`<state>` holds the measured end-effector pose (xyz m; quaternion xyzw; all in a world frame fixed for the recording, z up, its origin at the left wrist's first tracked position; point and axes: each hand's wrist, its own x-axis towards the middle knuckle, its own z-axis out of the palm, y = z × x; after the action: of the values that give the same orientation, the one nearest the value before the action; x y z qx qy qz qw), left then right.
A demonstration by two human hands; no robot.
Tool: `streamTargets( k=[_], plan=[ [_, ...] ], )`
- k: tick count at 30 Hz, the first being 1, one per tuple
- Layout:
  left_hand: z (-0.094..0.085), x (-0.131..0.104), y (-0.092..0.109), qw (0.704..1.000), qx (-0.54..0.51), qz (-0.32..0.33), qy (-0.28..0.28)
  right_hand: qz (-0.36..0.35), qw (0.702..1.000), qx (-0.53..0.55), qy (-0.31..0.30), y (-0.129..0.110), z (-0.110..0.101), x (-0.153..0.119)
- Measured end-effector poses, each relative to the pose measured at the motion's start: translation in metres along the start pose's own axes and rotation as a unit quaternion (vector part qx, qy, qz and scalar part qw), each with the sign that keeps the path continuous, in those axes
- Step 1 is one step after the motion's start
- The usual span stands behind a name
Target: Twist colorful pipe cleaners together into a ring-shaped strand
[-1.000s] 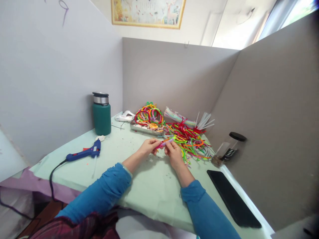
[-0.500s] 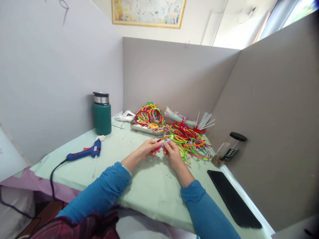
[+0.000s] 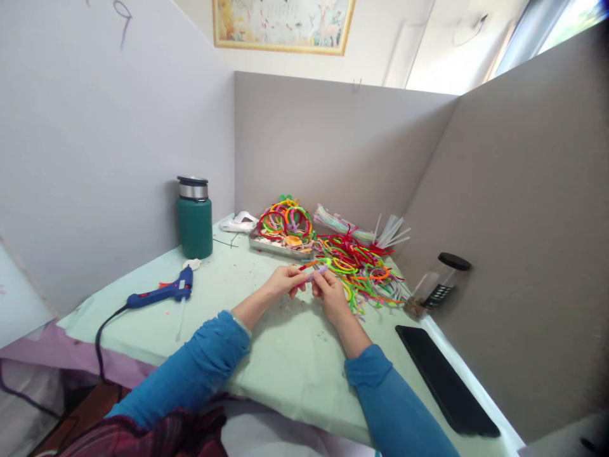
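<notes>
Between my two hands is a small multicoloured pipe-cleaner ring [image 3: 309, 266], with red, orange, yellow-green and purple parts. My left hand [image 3: 287, 281] pinches its lower left side, fingers closed. On the right, my right hand [image 3: 327, 287] grips the purple part between thumb and fingers. The fingertips of both hands are close together, above the pale green table cover [image 3: 285, 343]. Just behind them lies a loose heap of coloured pipe cleaners [image 3: 366, 266]. A metal tray [image 3: 280, 249] holding pipe-cleaner rings [image 3: 288, 219] and small flat pieces stands further back.
At the left are a blue glue gun [image 3: 159, 294] with a cord and a green bottle [image 3: 195, 225]. White glue sticks [image 3: 394, 231] lie at the back right. A clear jar [image 3: 440, 282] and a black flat object [image 3: 445, 377] are at the right. Grey partitions [image 3: 333, 139] surround the table.
My left hand's fingers have shifted slightly on the ring, and less of its pink part shows. My right hand has barely moved.
</notes>
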<state>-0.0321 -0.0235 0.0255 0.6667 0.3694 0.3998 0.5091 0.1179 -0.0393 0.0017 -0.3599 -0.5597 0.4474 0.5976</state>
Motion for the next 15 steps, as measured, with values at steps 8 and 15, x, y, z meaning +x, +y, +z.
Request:
streamTargets(
  k=[8, 15],
  plan=[
    [-0.0017, -0.0010, -0.0014, 0.999, -0.020, -0.031, -0.016, 0.000, 1.000, -0.004, 0.002, -0.0012, 0.0002, -0.0001],
    [-0.0014, -0.0013, 0.0016, 1.000, -0.010, -0.015, -0.019, -0.005, 1.000, 0.010, -0.006, 0.0015, -0.0007, 0.0002]
  ],
)
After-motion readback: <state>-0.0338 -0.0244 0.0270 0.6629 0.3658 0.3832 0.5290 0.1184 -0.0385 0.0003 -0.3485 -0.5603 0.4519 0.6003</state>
